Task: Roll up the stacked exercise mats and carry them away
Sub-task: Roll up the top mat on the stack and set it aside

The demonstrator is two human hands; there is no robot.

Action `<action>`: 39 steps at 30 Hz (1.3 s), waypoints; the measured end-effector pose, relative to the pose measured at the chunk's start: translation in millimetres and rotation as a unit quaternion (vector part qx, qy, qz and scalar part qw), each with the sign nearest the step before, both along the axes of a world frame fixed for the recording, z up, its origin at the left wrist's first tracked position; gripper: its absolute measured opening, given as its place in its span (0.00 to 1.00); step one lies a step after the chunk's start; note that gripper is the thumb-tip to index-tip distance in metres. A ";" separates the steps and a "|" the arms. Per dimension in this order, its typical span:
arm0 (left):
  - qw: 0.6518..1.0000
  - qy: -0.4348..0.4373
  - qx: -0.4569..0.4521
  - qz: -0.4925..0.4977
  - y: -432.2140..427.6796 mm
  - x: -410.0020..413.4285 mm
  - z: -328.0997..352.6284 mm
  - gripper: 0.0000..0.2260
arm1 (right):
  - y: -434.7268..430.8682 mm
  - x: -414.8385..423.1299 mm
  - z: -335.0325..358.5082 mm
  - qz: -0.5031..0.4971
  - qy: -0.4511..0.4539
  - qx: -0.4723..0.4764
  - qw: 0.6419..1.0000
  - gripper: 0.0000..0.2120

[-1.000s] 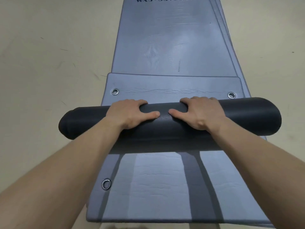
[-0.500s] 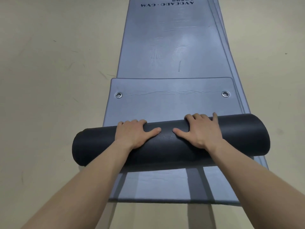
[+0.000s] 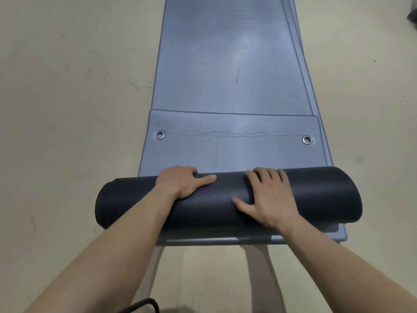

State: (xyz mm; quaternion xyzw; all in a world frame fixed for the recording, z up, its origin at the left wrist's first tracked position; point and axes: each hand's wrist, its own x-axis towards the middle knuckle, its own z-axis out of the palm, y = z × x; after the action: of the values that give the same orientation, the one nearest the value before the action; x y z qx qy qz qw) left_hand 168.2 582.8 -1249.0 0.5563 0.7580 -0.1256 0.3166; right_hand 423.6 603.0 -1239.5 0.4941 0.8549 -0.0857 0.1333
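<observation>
A dark rolled mat (image 3: pixel 316 197) lies crosswise on the near end of the stack of grey-blue mats (image 3: pixel 225 64). Its unrolled end (image 3: pixel 237 152), a grey-blue flap with two metal eyelets, lies flat on the stack beyond the roll. My left hand (image 3: pixel 180 182) rests on top of the roll left of centre, fingers hooked over its far side and thumb pointing right. My right hand (image 3: pixel 268 197) presses flat on the roll right of centre, fingers spread.
Beige floor (image 3: pixel 67 109) surrounds the stack on both sides and in front of it. A black cable loop (image 3: pixel 144 304) lies on the floor at the bottom edge. A dark object (image 3: pixel 413 15) shows at the top right corner.
The roll has come back toward me, down to the near edge of the stack, and more of the eyelet flap shows. My right hand has flattened onto the roll.
</observation>
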 end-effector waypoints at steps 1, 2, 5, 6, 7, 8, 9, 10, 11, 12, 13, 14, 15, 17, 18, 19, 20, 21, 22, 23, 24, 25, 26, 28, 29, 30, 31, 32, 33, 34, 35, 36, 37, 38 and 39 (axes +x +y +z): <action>1.000 -0.003 -0.012 0.001 4.9 -1.7 -1.2 0.40 | -12.5 -0.7 -4.3 0.023 0.006 0.005 1.000 0.50; 1.000 -0.001 -0.012 0.002 7.8 -1.7 -0.7 0.40 | -21.5 -1.0 -8.7 0.045 -0.001 0.000 0.999 0.55; 0.988 0.043 0.144 -0.031 -8.8 7.1 6.2 0.34 | -14.8 -1.7 -8.6 0.066 -0.047 -0.023 0.996 0.63; 0.970 0.049 0.225 -0.073 -22.0 13.9 8.0 0.34 | -2.7 -4.6 -3.5 0.067 -0.050 -0.033 0.996 0.64; 0.954 0.050 0.269 -0.123 -35.8 21.7 10.4 0.36 | 13.0 -9.1 2.9 0.068 -0.049 -0.052 0.995 0.64; 0.945 0.054 0.276 -0.164 -47.9 29.7 11.4 0.41 | 31.8 -15.3 9.5 0.066 -0.045 -0.078 0.994 0.64; 0.948 0.066 0.247 -0.192 -54.9 35.6 11.4 0.47 | 50.0 -22.2 17.2 0.064 -0.040 -0.112 0.991 0.64; 0.953 0.084 0.211 -0.201 -53.9 37.9 12.6 0.52 | 64.5 -28.4 24.2 0.060 -0.033 -0.140 0.988 0.64; 0.958 0.098 0.186 -0.198 -44.5 36.6 13.8 0.54 | 74.7 -32.0 27.4 0.054 -0.023 -0.148 0.987 0.63; 0.960 0.101 0.181 -0.189 -31.3 33.5 15.8 0.54 | 79.9 -33.5 28.4 0.046 -0.014 -0.131 0.990 0.61; 0.962 0.091 0.186 -0.179 -17.0 28.6 19.1 0.53 | 79.6 -32.4 28.3 0.031 -0.002 -0.086 0.996 0.57; 0.964 0.074 0.190 -0.171 -2.8 21.8 22.9 0.53 | 73.7 -28.8 26.3 0.012 0.017 -0.024 1.000 0.52; 0.968 0.051 0.182 -0.165 11.8 14.9 26.8 0.52 | 64.1 -23.2 21.5 -0.001 0.038 0.042 0.998 0.46; 0.978 0.014 0.146 -0.149 39.3 5.2 33.0 0.51 | 54.8 -15.8 9.1 -0.004 0.066 0.124 0.990 0.37; 0.979 0.019 0.140 -0.144 47.4 2.3 33.7 0.51 | 59.9 -17.6 6.4 -0.008 0.073 0.136 0.988 0.35; 0.977 0.045 0.155 -0.142 52.1 -1.2 32.0 0.51 | 71.2 -24.2 8.0 -0.017 0.077 0.137 0.987 0.35; 0.970 0.082 0.187 -0.134 54.5 -5.3 29.1 0.51 | 87.2 -33.0 10.9 -0.028 0.073 0.134 0.988 0.35; 0.962 0.115 0.217 -0.121 55.0 -8.9 24.9 0.51 | 105.1 -41.1 12.9 -0.035 0.061 0.120 0.990 0.35; 0.957 0.136 0.232 -0.112 54.3 -12.8 20.2 0.51 | 123.1 -48.5 15.2 -0.035 0.055 0.100 0.993 0.34; 0.956 0.141 0.233 -0.108 56.1 -17.4 16.3 0.52 | 140.4 -54.8 16.0 -0.033 0.059 0.086 0.994 0.33; 0.960 0.133 0.223 -0.104 63.0 -23.0 14.1 0.52 | 154.6 -60.1 12.8 -0.037 0.070 0.087 0.993 0.31; 0.967 0.111 0.208 -0.094 75.9 -28.7 13.9 0.51 | 166.2 -64.6 8.1 -0.050 0.088 0.109 0.989 0.29; 0.975 0.082 0.190 -0.078 92.6 -34.6 15.1 0.50 | 177.2 -69.2 2.4 -0.069 0.109 0.149 0.980 0.27; 0.987 0.026 0.153 -0.047 123.5 -46.1 15.7 0.44 | 190.5 -79.0 -8.4 -0.117 0.147 0.223 0.957 0.22; 0.990 0.009 0.136 -0.039 135.4 -50.5 14.3 0.41 | 193.0 -81.1 -12.5 -0.139 0.159 0.234 0.949 0.22; 0.992 0.000 0.122 -0.033 144.0 -53.3 12.6 0.39 | 191.0 -80.7 -16.7 -0.153 0.166 0.225 0.948 0.23; 0.993 -0.004 0.112 -0.027 149.9 -54.2 11.3 0.38 | 184.1 -76.7 -22.3 -0.155 0.167 0.208 0.951 0.25; 0.994 -0.004 0.107 -0.024 153.1 -53.9 11.2 0.38 | 170.7 -69.9 -29.0 -0.143 0.162 0.197 0.956 0.27; 0.994 -0.002 0.106 -0.022 153.6 -52.9 12.3 0.39 | 153.2 -61.7 -36.9 -0.119 0.153 0.196 0.961 0.29; 0.994 0.001 0.104 -0.017 152.7 -51.4 13.5 0.41 | 135.3 -53.3 -42.6 -0.094 0.147 0.197 0.965 0.31; 0.995 -0.001 0.097 -0.008 150.3 -49.4 14.8 0.43 | 121.1 -45.5 -46.8 -0.080 0.148 0.193 0.967 0.33; 0.996 -0.009 0.083 0.007 145.7 -47.2 14.7 0.46 | 112.7 -39.5 -49.9 -0.080 0.152 0.189 0.967 0.35; 0.997 -0.023 0.064 0.026 138.9 -43.7 14.5 0.49 | 108.5 -35.9 -50.3 -0.100 0.158 0.187 0.964 0.36; 0.997 -0.043 0.044 0.050 130.5 -38.7 14.0 0.51 | 105.9 -34.8 -48.2 -0.142 0.164 0.183 0.959 0.38; 0.994 -0.067 0.027 0.078 121.1 -33.2 11.9 0.52 | 102.2 -35.3 -44.0 -0.203 0.175 0.172 0.948 0.42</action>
State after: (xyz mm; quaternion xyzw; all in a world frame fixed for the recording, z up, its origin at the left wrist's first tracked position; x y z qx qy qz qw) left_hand 135.0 703.9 -1237.1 0.5111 0.7790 -0.0423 0.3607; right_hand 388.3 705.2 -1283.5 0.6499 0.7481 -0.0474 -0.1256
